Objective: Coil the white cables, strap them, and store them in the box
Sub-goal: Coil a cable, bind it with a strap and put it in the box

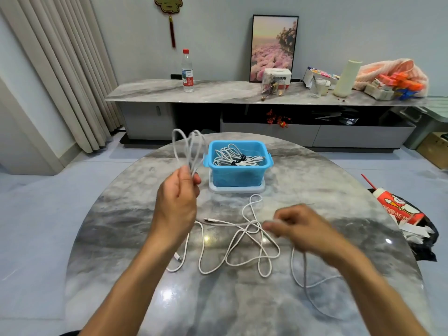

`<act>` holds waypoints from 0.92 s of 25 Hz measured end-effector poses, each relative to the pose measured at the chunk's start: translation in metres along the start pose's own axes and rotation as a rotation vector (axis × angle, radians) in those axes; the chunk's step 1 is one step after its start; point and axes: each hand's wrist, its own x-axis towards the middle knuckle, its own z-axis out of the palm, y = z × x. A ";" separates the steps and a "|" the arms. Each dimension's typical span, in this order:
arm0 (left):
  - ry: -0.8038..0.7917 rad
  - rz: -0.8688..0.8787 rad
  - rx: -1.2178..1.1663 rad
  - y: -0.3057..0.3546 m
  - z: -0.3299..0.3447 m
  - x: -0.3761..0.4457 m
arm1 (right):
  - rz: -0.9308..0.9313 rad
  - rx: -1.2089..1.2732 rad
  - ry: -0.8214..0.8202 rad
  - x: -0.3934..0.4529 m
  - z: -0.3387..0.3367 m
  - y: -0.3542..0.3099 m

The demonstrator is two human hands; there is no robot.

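A blue box [238, 163] sits on the marble table [121, 214]. The left hand [177, 197] pinches white cable loops [188, 149]. The blurred right hand [298, 229] curls round a trailing cable [304, 267].

A round marble-patterned worktop [242, 299] fills the foreground. Toward its far side stands a blue plastic box [238, 163], resting on a pale lid [236, 189] beneath it; strapped white cable bundles [236, 158] lie inside. In front of the box, a loose white cable [242, 243] sprawls across the worktop's middle. The left hand [177, 202] is raised left of the box, with white cable loops [189, 149] rising above its fingers [196, 178]. The right hand [303, 229] hovers right of the loose cable, another white cable strand [303, 270] hanging below it. Behind the worktop runs a long marble-topped sideboard [218, 92], carrying a clear plastic water bottle [187, 72] on its left part.
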 end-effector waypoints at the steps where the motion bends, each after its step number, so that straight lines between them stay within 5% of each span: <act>1: -0.029 0.104 0.177 -0.002 0.000 -0.002 | 0.022 0.287 0.033 -0.003 -0.016 -0.004; 3: -0.198 0.238 0.434 -0.003 0.013 -0.014 | -0.023 0.729 0.019 -0.008 -0.037 -0.011; 7: -0.551 0.308 0.676 -0.007 0.047 -0.040 | -0.001 0.866 0.104 -0.009 -0.041 -0.017; 12: -0.823 0.157 0.264 -0.007 0.047 -0.040 | 0.042 1.083 0.026 -0.006 -0.043 -0.017; 17: -0.923 -0.032 0.269 -0.009 0.045 -0.037 | 0.010 1.100 0.036 -0.005 -0.030 -0.016; 23: -0.762 0.361 0.777 -0.008 0.043 -0.049 | -0.064 0.680 0.148 -0.010 -0.028 -0.016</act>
